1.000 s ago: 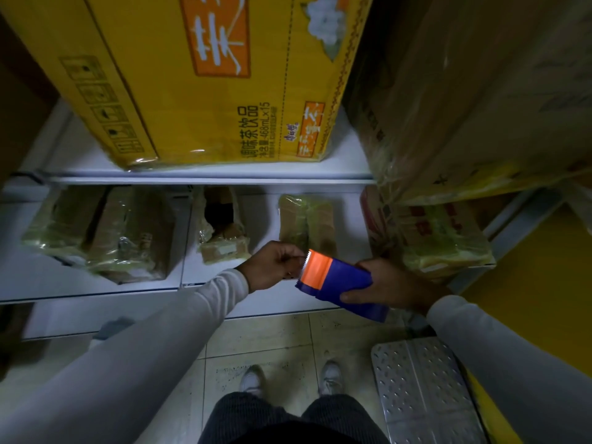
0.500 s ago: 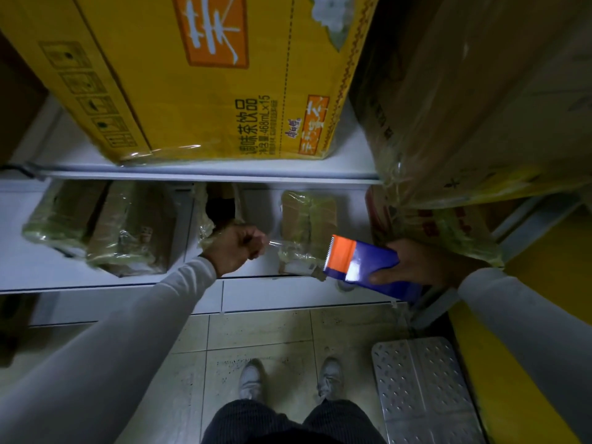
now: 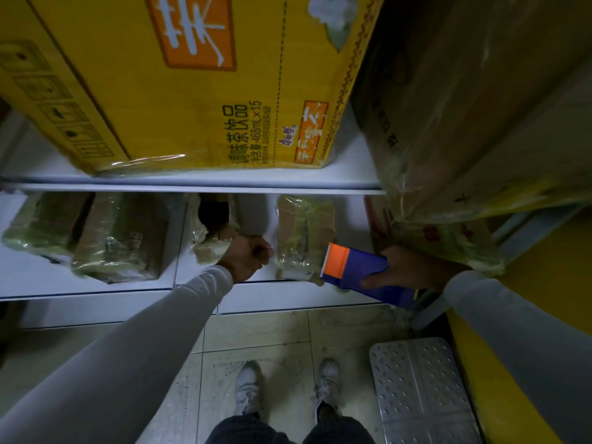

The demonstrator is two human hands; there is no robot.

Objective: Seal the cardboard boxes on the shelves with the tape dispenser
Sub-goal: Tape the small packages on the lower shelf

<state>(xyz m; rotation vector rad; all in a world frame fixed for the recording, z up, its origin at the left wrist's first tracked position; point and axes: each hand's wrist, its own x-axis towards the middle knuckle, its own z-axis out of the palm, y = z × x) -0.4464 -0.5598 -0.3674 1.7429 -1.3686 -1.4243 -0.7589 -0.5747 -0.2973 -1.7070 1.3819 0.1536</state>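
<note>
A person's right hand [image 3: 413, 267] grips the light, rigid tape dispenser [image 3: 358, 270] just beside a small wrapped box [image 3: 304, 235], while the left hand [image 3: 248, 256], fingers curled, seems to pinch clingy tape.

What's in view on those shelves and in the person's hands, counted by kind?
Yellow printed cardboard box: 1
Large brown wrapped box: 1
Red-printed box: 1
Small tape-wrapped boxes: 4
Tape dispenser: 1
Total: 8
</note>
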